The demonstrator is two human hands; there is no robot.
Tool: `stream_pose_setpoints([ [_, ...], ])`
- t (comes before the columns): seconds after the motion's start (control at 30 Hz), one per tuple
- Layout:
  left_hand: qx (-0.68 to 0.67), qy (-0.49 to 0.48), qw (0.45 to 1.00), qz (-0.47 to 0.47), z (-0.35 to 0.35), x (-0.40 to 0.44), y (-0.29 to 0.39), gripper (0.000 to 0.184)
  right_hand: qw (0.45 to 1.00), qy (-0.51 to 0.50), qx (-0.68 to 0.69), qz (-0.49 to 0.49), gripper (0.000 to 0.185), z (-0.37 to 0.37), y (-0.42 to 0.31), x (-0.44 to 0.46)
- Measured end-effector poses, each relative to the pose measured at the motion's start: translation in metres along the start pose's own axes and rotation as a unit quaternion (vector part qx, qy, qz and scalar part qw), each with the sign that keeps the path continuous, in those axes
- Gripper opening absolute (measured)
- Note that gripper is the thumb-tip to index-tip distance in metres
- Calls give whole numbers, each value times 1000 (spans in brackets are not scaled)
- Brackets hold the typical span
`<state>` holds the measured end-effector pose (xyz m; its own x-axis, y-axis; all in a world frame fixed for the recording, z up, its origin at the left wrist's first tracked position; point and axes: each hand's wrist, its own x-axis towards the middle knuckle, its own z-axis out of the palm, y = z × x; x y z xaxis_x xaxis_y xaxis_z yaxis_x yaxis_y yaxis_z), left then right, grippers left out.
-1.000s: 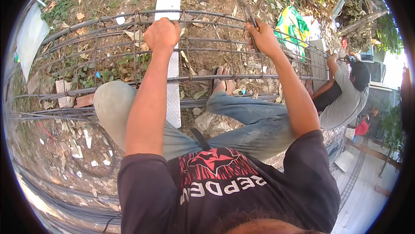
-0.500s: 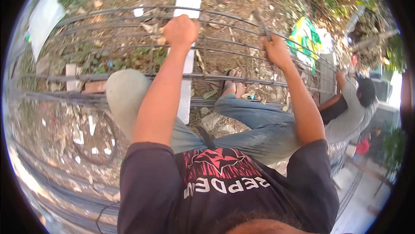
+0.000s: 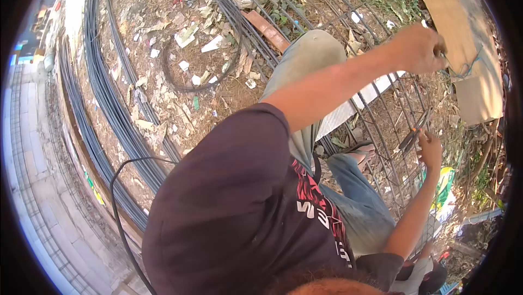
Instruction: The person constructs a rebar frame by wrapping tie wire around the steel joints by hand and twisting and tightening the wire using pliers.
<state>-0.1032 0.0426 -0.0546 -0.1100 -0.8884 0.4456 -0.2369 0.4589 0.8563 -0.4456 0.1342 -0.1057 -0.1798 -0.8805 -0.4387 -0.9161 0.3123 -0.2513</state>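
Note:
My left hand [image 3: 418,48] is over the edge of a brown cardboard sheet [image 3: 455,11], its fingers closed at the end of a thin wire [image 3: 467,69] that loops across the cardboard. Lower down, my right hand [image 3: 430,150] holds dark pliers [image 3: 409,138] with a bit of orange at the handles. The pliers lie just over the steel bar mesh [image 3: 388,160], which runs diagonally under both arms. A white board [image 3: 340,119] passes beneath the mesh, beside my knee.
Bundles of long steel rods [image 3: 111,109] lie on the left, with a wire coil [image 3: 237,58] nearer my knee. A red brick [image 3: 267,30] is by the rods. A co-worker [image 3: 427,277] is at the bottom right, near a green and yellow bag [image 3: 444,186].
The view has swung round to the left. My left hand has left the mesh and moved to the wire on the cardboard. My right hand still holds the pliers, now turned.

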Motion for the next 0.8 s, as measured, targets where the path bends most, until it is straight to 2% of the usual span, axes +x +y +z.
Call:
stream_pose_setpoints([
  [0.07,-34,106,989,93,-81,-22,30,31,998,46,48,2,61,-23,11,-10],
  [0.13,-18,218,971,94,-149,-51,3,26,991,85,103,7,60,-46,22,-19],
  [0.2,28,289,955,-58,-209,-105,-54,32,982,106,156,18,60,-64,34,-31],
  [0.23,115,301,930,-175,-238,-142,-99,38,980,116,162,11,59,-71,42,-31],
  [0.27,275,278,892,-226,-264,-190,-157,45,978,125,167,8,59,-78,52,-31],
  [0.3,290,236,870,-320,-283,-251,-206,61,976,135,173,13,59,-80,63,-38],
  [0.33,387,173,809,-408,-298,-319,-255,76,976,138,168,11,59,-82,67,-44],
  [0.37,435,113,759,-471,-304,-371,-275,87,976,142,164,21,59,-86,71,-48],
  [0.4,464,61,724,-508,-300,-404,-266,83,973,147,170,46,56,-89,53,-64],
  [0.43,401,133,774,-471,-301,-448,-283,77,972,154,175,6,53,-89,79,-60],
  [0.47,386,160,758,-500,-287,-457,-265,70,968,168,184,43,52,-92,70,-74],
  [0.5,364,171,739,-541,-277,-462,-251,69,963,202,177,32,51,-91,83,-74],
  [0.53,292,192,797,-492,-282,-495,-277,88,952,232,198,18,51,-89,87,-75],
  [0.57,361,138,756,-528,-274,-491,-270,86,945,250,211,14,53,-79,88,-65],
  [0.6,369,102,698,-605,-237,-439,-202,84,948,264,175,25,53,-71,64,-69],
  [0.63,373,147,779,-482,-254,-485,-271,91,951,267,154,21,58,-52,61,-47],
  [0.67,431,88,726,-528,-253,-471,-275,97,972,182,139,56,61,-46,32,-51],
  [0.7,489,33,660,-569,-253,-459,-273,103,978,208,-8,-21,64,-13,34,-28],
  [0.73,511,26,648,-564,-251,-452,-271,107,987,156,-12,-25,61,2,10,-41],
  [0.77,534,20,634,-559,-248,-448,-270,111,999,13,-42,-5,63,13,-6,-37],
  [0.8,558,14,617,-555,-249,-442,-269,115,995,57,-81,-10,68,33,-20,-44],
])
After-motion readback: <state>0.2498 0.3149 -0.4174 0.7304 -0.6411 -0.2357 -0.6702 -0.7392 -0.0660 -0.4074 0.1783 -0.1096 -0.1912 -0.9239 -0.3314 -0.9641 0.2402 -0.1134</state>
